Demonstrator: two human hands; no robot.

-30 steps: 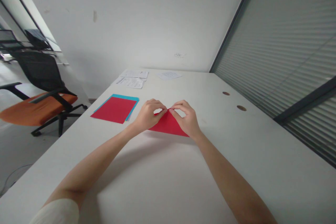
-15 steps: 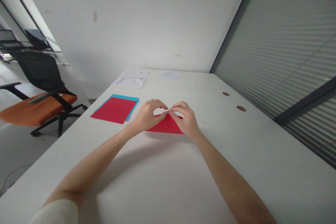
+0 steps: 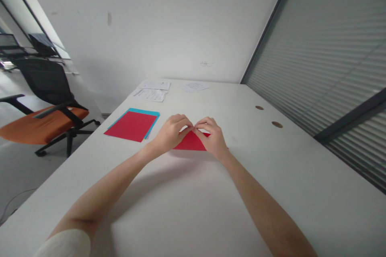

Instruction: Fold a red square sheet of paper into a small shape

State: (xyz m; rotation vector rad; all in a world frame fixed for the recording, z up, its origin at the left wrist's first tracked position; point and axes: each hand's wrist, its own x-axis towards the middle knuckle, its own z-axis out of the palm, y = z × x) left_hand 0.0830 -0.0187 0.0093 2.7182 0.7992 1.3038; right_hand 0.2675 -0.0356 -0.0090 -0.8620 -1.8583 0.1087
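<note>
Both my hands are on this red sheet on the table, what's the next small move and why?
Probably press the pinched corner flat, then slide both hands outward along the fold to crease it. The left hand and right hand both pinch the red paper at its far tip, while the rest lies on the white table.

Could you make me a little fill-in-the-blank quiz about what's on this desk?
The left hand and right hand pinch a paper coloured ____.
The stack of coloured sheets lies to the ____ of both hands.
The chair has a seat coloured ____.
Missing words: red; left; orange.
</note>
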